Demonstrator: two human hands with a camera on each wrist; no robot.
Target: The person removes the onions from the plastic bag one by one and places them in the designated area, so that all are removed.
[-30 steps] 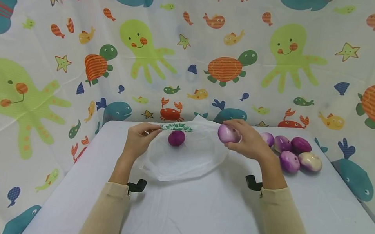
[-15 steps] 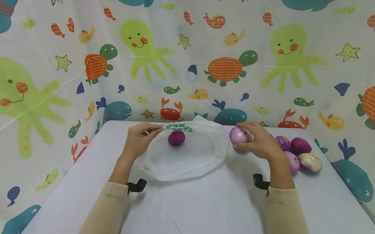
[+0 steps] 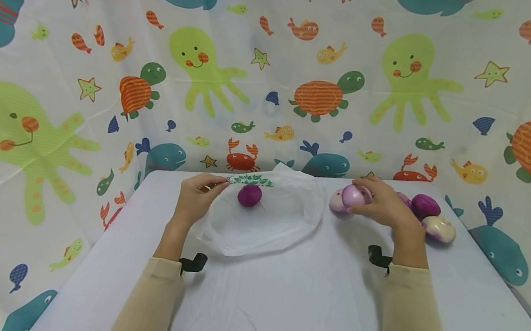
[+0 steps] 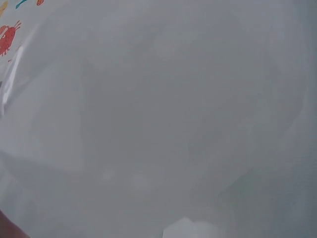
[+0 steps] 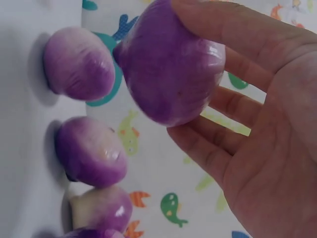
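My left hand (image 3: 196,195) pinches the upper left edge of a thin white plastic bag (image 3: 277,228) with a green leaf print. A dark purple onion (image 3: 250,195) lies at the bag, below the print; whether it is inside I cannot tell. Right of the bag, my right hand (image 3: 381,203) holds a purple-and-white onion (image 5: 168,64) between thumb and fingers, raised off the table. Close beside it in the head view is a pale onion (image 3: 338,202) on the table. The left wrist view is mostly filled by blurred white plastic (image 4: 158,109).
More onions sit at the table's back right, among them a dark purple one (image 3: 425,206) and a cream-coloured one (image 3: 439,229); my right hand partly covers the group. The white-covered table (image 3: 276,312) meets a sea-animal curtain (image 3: 272,38) at the back.
My right hand has moved rightward with the onion, away from the bag's right edge. The pale onion behind it has come into sight. My left hand stays put on the bag.
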